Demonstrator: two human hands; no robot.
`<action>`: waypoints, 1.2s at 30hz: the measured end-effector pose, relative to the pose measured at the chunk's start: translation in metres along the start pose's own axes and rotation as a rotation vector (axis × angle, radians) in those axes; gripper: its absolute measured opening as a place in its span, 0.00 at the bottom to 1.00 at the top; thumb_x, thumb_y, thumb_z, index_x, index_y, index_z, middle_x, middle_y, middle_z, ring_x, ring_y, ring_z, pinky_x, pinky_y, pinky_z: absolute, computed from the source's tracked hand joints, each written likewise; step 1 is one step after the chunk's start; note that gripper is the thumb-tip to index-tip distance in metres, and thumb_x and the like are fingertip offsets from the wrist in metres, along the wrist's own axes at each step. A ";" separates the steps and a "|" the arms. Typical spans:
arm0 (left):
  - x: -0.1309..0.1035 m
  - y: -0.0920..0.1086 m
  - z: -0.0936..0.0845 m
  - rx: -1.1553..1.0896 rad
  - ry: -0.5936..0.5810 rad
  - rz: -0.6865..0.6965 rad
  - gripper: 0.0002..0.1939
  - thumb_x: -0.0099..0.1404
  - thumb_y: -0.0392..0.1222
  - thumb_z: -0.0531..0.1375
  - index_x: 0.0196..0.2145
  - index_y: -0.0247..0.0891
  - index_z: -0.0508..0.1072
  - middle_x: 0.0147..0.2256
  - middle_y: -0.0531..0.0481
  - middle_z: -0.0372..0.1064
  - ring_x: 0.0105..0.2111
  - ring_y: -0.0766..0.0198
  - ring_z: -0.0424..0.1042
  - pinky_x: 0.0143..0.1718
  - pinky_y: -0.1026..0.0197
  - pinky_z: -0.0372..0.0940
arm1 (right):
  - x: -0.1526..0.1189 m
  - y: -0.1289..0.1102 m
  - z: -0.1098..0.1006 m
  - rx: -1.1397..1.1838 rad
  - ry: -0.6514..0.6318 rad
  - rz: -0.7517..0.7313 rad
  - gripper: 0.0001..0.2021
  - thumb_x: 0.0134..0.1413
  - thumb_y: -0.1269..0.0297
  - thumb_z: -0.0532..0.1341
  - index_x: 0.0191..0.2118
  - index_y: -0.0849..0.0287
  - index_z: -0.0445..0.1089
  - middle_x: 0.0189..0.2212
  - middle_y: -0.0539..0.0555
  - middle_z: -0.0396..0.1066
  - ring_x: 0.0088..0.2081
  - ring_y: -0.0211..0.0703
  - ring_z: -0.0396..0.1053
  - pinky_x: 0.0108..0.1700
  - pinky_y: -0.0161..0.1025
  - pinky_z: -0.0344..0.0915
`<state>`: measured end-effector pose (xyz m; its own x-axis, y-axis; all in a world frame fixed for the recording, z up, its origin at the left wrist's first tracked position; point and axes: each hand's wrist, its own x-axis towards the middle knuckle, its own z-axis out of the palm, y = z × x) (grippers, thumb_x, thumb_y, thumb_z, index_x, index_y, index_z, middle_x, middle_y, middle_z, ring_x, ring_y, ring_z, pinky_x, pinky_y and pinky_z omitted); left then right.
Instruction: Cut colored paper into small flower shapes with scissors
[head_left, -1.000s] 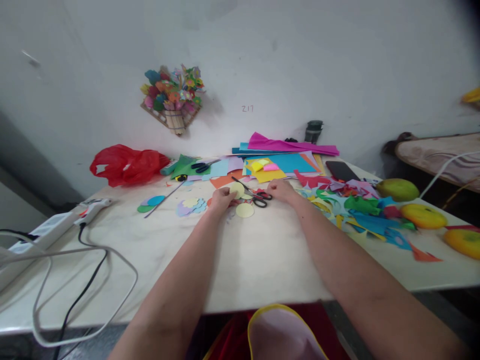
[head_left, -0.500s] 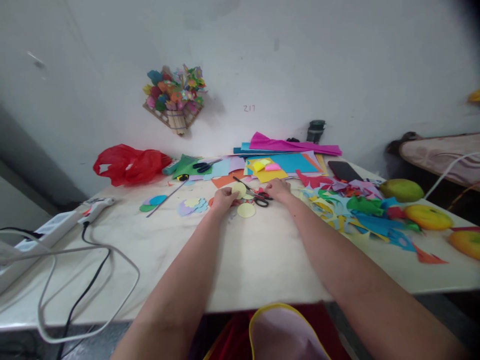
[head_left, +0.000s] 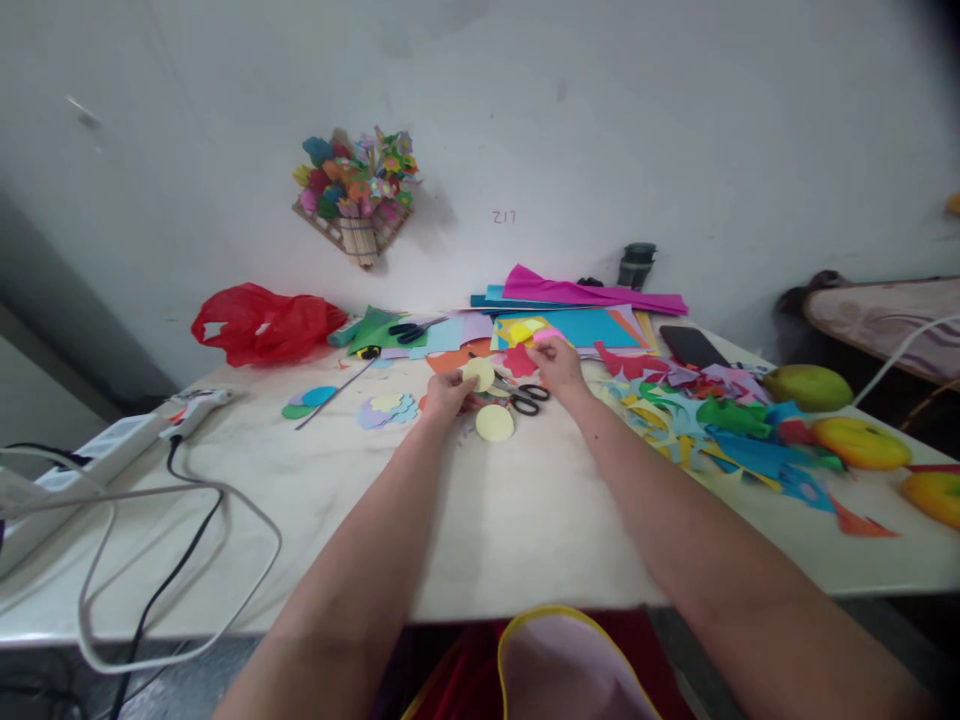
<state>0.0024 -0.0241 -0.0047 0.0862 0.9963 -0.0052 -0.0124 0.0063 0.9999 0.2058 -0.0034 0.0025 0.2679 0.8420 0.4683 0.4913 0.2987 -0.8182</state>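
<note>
My left hand (head_left: 448,394) is closed, thumb and fingers pinching a pale yellow paper circle (head_left: 480,375). Just below it, another pale yellow paper disc (head_left: 495,423) lies flat on the table. A pair of dark-handled scissors (head_left: 528,400) rests between my hands, its blades partly covered by paper. My right hand (head_left: 558,364) pinches the edge of a red scalloped paper piece (head_left: 518,361), raised above the scissors. Left of my left hand sit scalloped lilac and blue paper shapes (head_left: 388,411). Orange paper under my left hand is mostly hidden.
Paper scraps (head_left: 720,415) spread to the right, beside a phone (head_left: 691,346) and several mangoes (head_left: 861,443). Coloured sheets (head_left: 585,327) and a second pair of scissors (head_left: 409,331) lie at the back. A red plastic bag (head_left: 262,325) and a power strip (head_left: 97,455) are leftward.
My right hand has moved slightly up and away from the scissors, lifting the red paper piece into fuller view. My left hand keeps the yellow circle in nearly the same place.
</note>
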 end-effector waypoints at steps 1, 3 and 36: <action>0.000 -0.001 0.000 -0.015 -0.002 0.002 0.04 0.60 0.38 0.62 0.31 0.35 0.73 0.18 0.50 0.71 0.21 0.62 0.73 0.26 0.63 0.67 | -0.001 -0.002 0.002 0.095 -0.011 0.012 0.07 0.47 0.60 0.61 0.31 0.58 0.68 0.26 0.53 0.72 0.31 0.44 0.70 0.35 0.40 0.67; 0.001 -0.002 0.000 -0.048 -0.014 0.019 0.06 0.59 0.40 0.64 0.32 0.35 0.73 0.19 0.49 0.72 0.22 0.61 0.74 0.28 0.62 0.69 | -0.004 -0.008 0.006 0.239 -0.031 0.016 0.09 0.42 0.60 0.64 0.30 0.57 0.68 0.24 0.51 0.71 0.30 0.43 0.70 0.35 0.40 0.68; -0.009 0.001 0.000 -0.276 -0.485 0.005 0.15 0.51 0.34 0.67 0.38 0.29 0.74 0.35 0.38 0.77 0.37 0.53 0.78 0.40 0.58 0.72 | -0.028 -0.024 0.020 0.405 -0.148 0.028 0.16 0.37 0.72 0.65 0.38 0.60 0.75 0.31 0.54 0.78 0.37 0.46 0.76 0.43 0.44 0.71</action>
<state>0.0017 -0.0329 -0.0039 0.5335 0.8428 0.0708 -0.2683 0.0893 0.9592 0.1698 -0.0251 0.0027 0.1406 0.8989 0.4151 0.1124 0.4020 -0.9087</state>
